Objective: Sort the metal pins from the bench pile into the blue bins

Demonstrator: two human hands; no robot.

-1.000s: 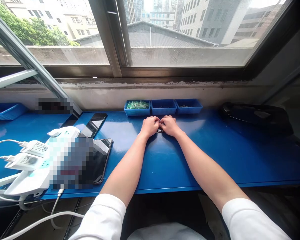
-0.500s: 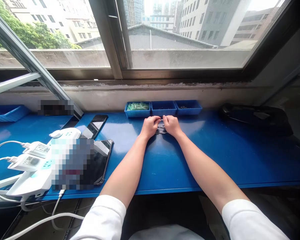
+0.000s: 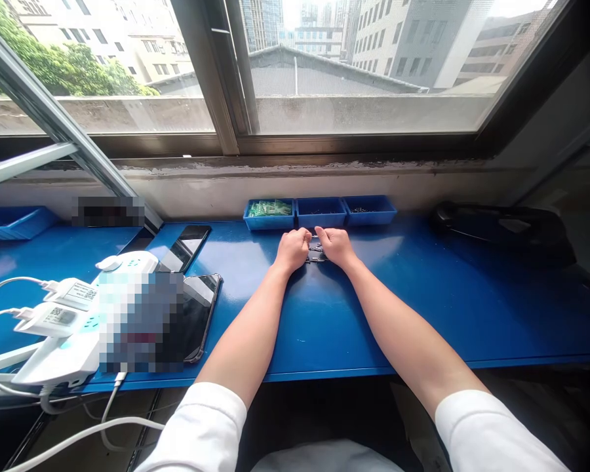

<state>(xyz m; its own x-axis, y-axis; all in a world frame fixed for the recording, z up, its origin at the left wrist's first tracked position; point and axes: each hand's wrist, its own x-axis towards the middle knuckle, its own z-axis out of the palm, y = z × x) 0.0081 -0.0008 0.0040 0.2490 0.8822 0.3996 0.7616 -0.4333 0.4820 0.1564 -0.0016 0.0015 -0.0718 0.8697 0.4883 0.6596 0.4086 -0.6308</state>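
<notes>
Above the blue worktop (image 3: 319,328), my left hand (image 3: 293,250) and my right hand (image 3: 336,247) are close together, both closed. A short, thin rod-like piece (image 3: 314,236) spans the gap between their fingertips, with its ends hidden in the fingers; I cannot make out its exact kind. Just below it, between the hands, lie several small dark and silvery slim parts (image 3: 316,259), partly covered by the palms. Behind the hands stand three small blue bins: the left bin (image 3: 269,224) holds green-tinted small packets, while the middle bin (image 3: 320,216) and right bin (image 3: 372,215) contain small dark pieces.
At left, a white power strip (image 3: 54,364) with plugged chargers sits near a phone (image 3: 189,246) and a dark tablet-like device (image 3: 201,328). A black bag-like object (image 3: 501,236) lies at right. Another blue tray (image 3: 17,226) is at far left, behind a metal frame (image 3: 73,131).
My fingertips have drawn slightly apart, widening the gap where the thin piece and the small parts show. My right thumb points up more. The rest has stayed put.
</notes>
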